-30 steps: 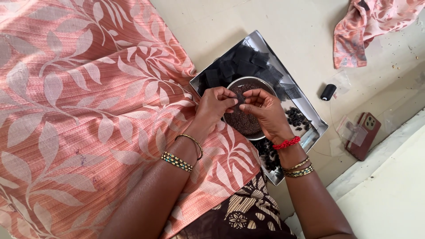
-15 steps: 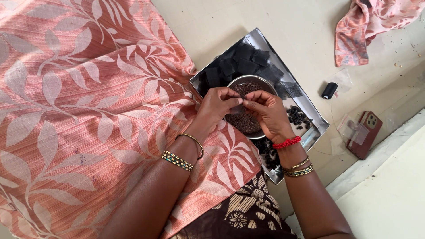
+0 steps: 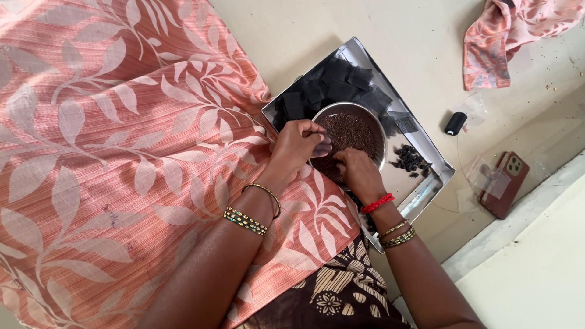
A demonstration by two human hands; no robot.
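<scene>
Centre of the frame: a round steel bowl [image 3: 356, 131] filled with fine dark brown grains sits on a shiny square metal tray [image 3: 426, 192]. The left hand [image 3: 298, 143] is at the bowl's left rim, fingers curled in and pinched on something small and dark; what exactly it grips I cannot tell. The right hand [image 3: 359, 170] is at the bowl's lower edge, fingers bent down into the grains, and whether it has hold of anything is hidden. Black fabric squares [image 3: 332, 88] fill the tray's upper corner; a heap of small black pieces [image 3: 409, 159] lies just right of the bowl. Further right on the floor [image 3: 414, 36]: a black thread spool [image 3: 455, 123], then a red phone [image 3: 503, 184]. Peach leaf-print cloth [image 3: 109, 152] covers the left half of the frame.
</scene>
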